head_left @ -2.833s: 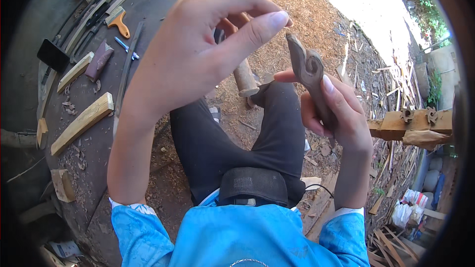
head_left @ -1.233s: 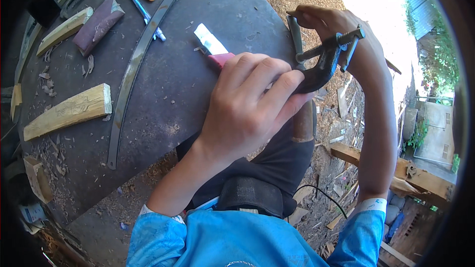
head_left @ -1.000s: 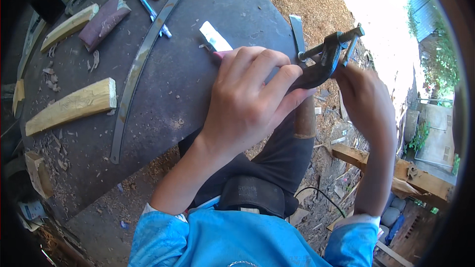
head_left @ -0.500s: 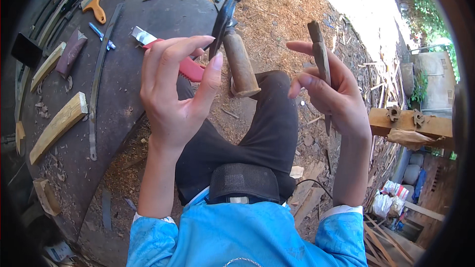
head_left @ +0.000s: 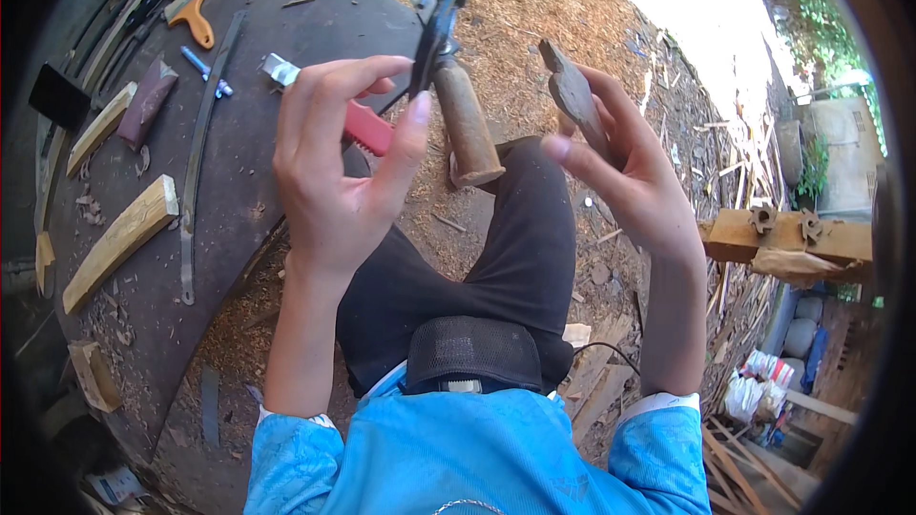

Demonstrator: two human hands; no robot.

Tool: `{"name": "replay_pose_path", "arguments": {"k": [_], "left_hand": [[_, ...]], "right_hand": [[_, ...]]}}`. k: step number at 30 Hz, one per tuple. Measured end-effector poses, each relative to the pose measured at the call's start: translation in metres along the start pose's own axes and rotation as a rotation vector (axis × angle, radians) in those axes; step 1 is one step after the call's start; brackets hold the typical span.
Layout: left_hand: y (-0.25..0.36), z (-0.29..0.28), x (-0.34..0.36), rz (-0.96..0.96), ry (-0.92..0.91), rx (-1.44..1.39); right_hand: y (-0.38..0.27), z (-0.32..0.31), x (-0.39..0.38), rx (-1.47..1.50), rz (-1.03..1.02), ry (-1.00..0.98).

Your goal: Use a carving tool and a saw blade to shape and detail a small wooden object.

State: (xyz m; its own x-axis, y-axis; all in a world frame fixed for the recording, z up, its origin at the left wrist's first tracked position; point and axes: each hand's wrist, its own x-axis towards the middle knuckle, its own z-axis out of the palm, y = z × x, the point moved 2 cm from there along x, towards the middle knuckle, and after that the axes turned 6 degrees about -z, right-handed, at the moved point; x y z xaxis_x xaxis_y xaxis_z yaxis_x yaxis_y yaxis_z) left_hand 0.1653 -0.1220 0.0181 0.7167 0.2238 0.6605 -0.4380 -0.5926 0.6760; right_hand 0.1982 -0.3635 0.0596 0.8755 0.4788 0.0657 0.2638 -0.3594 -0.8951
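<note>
My right hand [head_left: 634, 172] grips a flat grey-brown carved piece [head_left: 572, 95] that looks like wood, with a notched, curved outline. Its thumb lies in front and the fingers go behind it. My left hand [head_left: 334, 148] is raised with fingers bent and thumb apart, its tips beside the lower end of a black metal clamp [head_left: 437, 29]. Whether they touch it I cannot tell. Beneath the clamp hangs a brown, worn cylinder [head_left: 465, 124]. Partly hidden behind my left fingers is a red-handled tool [head_left: 365, 129] with a metal end.
On the dark table [head_left: 296, 48] at left lie a long metal strip [head_left: 198, 162], curved wooden pieces [head_left: 124, 240], an orange-handled scraper [head_left: 197, 21], a blue pen [head_left: 205, 72] and a brown roll [head_left: 149, 103]. Shavings cover the ground [head_left: 544, 0]. A wooden beam [head_left: 792, 234] stands at right.
My right hand has turned the carved piece from edge-on to showing its flat face and moved slightly left, its thumb now along the front. My left hand has barely moved. The view has shifted slightly.
</note>
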Motion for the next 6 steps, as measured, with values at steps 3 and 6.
{"name": "replay_pose_path", "arguments": {"k": [3, 6], "left_hand": [[-0.005, 0.005, 0.005, 0.001, -0.037, 0.058], [-0.017, 0.010, 0.006, 0.046, -0.075, 0.100]], "right_hand": [[0.005, -0.003, 0.021, -0.258, 0.158, 0.074], [0.005, 0.001, 0.062, -0.542, 0.087, 0.032]]}}
